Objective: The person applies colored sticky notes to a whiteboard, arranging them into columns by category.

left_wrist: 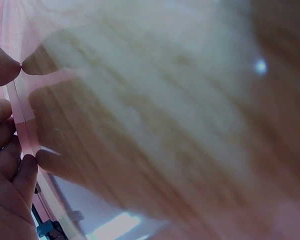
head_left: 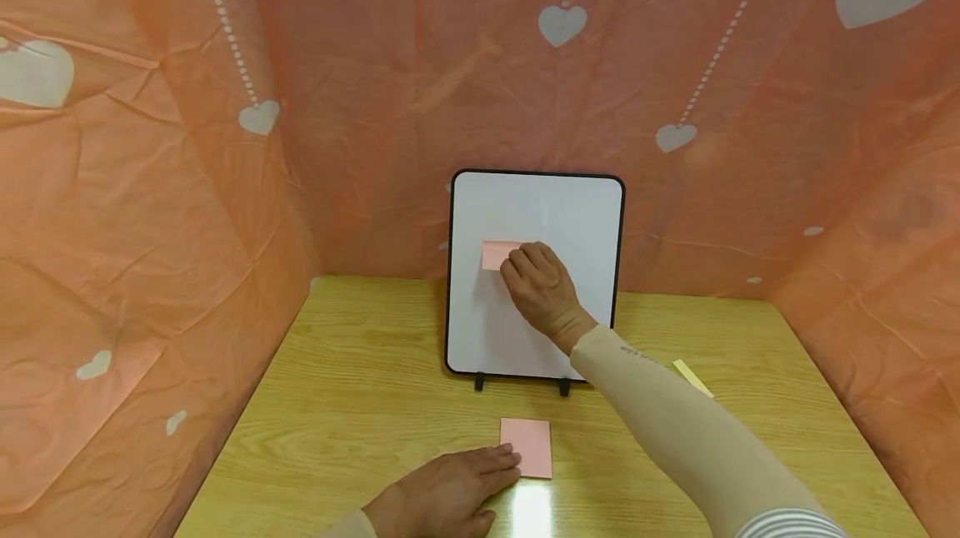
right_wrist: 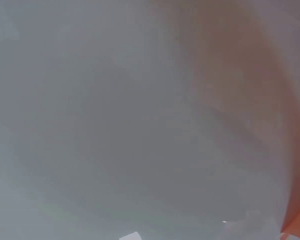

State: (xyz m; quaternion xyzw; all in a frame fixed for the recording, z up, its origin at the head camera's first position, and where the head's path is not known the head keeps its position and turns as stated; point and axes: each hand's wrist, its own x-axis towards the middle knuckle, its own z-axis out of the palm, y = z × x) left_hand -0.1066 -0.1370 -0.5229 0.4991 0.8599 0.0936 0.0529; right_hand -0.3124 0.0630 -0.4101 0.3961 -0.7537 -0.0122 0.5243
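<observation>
A pink sticky note (head_left: pixel 497 256) lies against the upright whiteboard (head_left: pixel 540 205), left of its middle. My right hand (head_left: pixel 542 284) is at the note's right part with fingers curled over it, hiding that end. On the table in front of the board lies a pink sticky note pad (head_left: pixel 534 442). My left hand (head_left: pixel 457 492) rests flat beside it, its straight fingertips over the pad's left edge. In the left wrist view, fingers (left_wrist: pixel 5 135) touch down by the pad's pink edge (left_wrist: pixel 25 134). The right wrist view holds mostly a blurred grey-white surface.
Two small black feet (head_left: pixel 564 387) support the whiteboard on the wooden table (head_left: pixel 360 355). A thin yellow strip (head_left: pixel 692 377) lies to the right, beside my right forearm. Orange cloth with white hearts (head_left: pixel 420 88) encloses the table at the back and both sides.
</observation>
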